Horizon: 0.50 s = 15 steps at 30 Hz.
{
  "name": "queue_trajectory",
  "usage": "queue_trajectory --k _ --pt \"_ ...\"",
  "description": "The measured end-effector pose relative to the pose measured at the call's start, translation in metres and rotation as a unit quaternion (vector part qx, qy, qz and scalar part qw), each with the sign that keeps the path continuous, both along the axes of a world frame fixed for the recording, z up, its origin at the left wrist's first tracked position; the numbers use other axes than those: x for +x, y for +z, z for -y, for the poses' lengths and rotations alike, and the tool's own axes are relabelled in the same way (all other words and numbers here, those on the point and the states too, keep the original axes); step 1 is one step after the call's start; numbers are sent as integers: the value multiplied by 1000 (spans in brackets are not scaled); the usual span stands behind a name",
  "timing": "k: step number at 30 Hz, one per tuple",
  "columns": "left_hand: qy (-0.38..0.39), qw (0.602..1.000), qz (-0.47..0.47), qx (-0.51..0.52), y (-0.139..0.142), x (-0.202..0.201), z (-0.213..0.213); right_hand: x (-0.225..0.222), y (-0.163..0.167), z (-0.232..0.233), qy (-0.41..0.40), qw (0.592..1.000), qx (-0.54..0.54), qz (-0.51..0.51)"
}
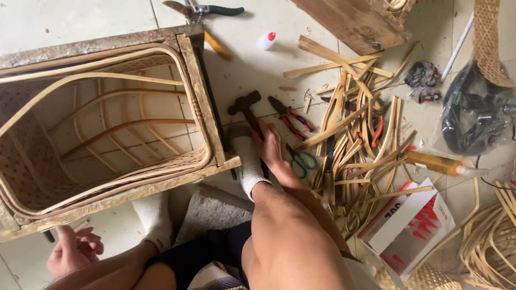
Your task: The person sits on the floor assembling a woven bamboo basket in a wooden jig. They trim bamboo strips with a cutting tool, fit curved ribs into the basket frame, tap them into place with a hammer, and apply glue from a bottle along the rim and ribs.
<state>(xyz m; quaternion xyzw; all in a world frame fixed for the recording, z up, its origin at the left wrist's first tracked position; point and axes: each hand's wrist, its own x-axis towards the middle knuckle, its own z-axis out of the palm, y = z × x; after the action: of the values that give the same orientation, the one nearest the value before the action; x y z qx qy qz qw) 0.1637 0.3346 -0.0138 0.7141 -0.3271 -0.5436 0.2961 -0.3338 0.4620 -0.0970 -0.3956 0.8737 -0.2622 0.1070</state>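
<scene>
- Two hands low: right hand (pixel 270 144) closing its grip on hammer (pixel 248 109) handle, within reach on the floor.
- Left hand (pixel 72 249) loosely curled, empty, beside rattan frame (pixel 200 96), which lies on its side.

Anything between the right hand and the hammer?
Nothing visible. The right hand already rests on the handle of the hammer, whose black head lies on the floor tiles just beyond the white-socked foot. The red-handled pliers lie beside it, not across it.

Pale tiled floor (pixel 258 70), hammer (pixel 244 104), pliers (pixel 290 115), rattan strips (pixel 355 123), glue bottle (pixel 266 40)
</scene>
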Motion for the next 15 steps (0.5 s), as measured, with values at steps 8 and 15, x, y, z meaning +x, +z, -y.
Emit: queue_trajectory --k 8,15 --pt "116 982 -143 -45 -45 4 10 -100 19 -57 104 978 143 -111" --pt "164 976 -126 -66 -17 -30 29 -143 32 -26 101 955 275 -50"
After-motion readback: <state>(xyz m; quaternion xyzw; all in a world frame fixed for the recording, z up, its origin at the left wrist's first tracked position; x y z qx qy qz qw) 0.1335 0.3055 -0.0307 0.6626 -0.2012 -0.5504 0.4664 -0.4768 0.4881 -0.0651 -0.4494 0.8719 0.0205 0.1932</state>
